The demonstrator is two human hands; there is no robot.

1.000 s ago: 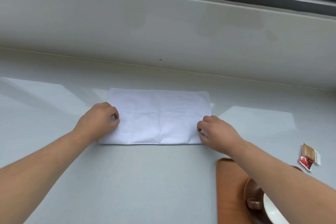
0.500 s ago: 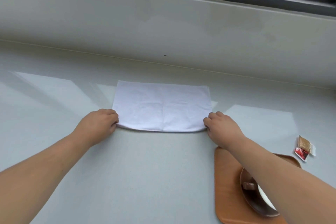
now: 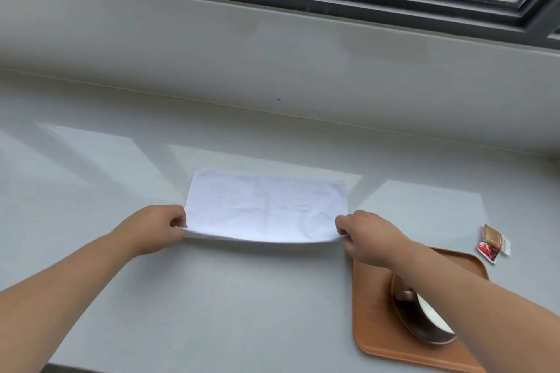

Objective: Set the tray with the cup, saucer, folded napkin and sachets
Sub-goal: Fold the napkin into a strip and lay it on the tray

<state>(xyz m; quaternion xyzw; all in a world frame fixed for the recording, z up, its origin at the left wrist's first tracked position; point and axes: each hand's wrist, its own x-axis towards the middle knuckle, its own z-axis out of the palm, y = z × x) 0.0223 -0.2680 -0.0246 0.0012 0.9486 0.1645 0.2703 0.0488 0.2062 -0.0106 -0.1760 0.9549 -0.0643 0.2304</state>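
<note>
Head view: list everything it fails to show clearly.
- Cup: the right forearm covers most of it, and whether a saucer sits beneath cannot be told.
- Tray: its near right part lies under the forearm and is cut off by the bottom edge.
- Sachets: too small to read or count.
- Napkin: its underside and layers are hidden. The left hand and right hand pinch its near corners.

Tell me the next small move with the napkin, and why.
Probably carry the napkin's near edge forward onto its far edge. The left hand and right hand each pinch a near corner. That edge is lifted off the counter, with a shadow beneath, while the far edge lies flat, so a fold seems under way.
</note>
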